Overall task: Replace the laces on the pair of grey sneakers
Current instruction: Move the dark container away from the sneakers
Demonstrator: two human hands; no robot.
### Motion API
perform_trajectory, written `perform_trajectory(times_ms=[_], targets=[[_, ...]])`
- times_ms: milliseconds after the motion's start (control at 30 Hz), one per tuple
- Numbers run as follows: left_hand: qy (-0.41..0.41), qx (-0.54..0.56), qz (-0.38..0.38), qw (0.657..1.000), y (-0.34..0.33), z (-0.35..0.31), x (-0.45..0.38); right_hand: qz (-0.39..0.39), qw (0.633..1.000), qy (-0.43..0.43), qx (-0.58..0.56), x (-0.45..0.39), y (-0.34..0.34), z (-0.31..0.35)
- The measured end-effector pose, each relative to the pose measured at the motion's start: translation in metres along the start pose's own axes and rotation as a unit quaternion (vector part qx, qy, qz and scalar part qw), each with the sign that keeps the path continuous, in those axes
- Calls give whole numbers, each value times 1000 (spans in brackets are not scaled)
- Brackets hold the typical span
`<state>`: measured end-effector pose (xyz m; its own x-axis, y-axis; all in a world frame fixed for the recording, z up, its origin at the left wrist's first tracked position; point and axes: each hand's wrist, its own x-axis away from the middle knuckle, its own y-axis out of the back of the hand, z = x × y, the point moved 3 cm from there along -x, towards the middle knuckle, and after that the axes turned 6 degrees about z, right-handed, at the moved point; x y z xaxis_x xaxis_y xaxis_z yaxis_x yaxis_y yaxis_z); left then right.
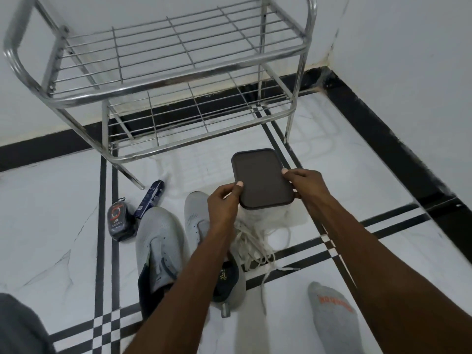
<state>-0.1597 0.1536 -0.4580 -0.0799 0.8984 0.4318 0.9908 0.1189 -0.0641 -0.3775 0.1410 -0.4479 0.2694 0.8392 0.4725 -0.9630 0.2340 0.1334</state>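
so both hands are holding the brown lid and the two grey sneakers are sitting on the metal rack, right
Not quite. Both the left hand and right hand do hold the brown lid, but the two grey sneakers lie on the floor in front of the metal rack, as the head view shows.

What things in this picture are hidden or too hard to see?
- Head view: the clear container under the brown lid; lid and both hands, left hand and right hand, cover its inside.
- Right sneaker: left forearm crosses its middle.
- White laces: tangled, their number unclear.
- Small dark bottle and blue box: labels too small to read.
- Grey sock: cut off by the bottom edge.
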Motion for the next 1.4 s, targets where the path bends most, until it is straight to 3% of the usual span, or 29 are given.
perform_trajectory(times_ms=[300,500,667,867,1200,1400], targets=[[-71,42,-10,997,-55,-44,34,-113,978,115,-135,36,44,33],[-136,60,9,989,-60,-79,48,-126,958,172,-194,49,45,72],[-192,87,5,977,-54,-112,46,-115,959,195,-173,42,33,116],[-171,87,-2,981,-43,-135,30,-78,972,178,-133,23,21,146],[-161,90,-24,983,-33,-127,19,-62,972,179,-142,8,-1,141],[-142,131,-12,981,-41,-154,1,-81,970,170,-152,-10,-6,164]])
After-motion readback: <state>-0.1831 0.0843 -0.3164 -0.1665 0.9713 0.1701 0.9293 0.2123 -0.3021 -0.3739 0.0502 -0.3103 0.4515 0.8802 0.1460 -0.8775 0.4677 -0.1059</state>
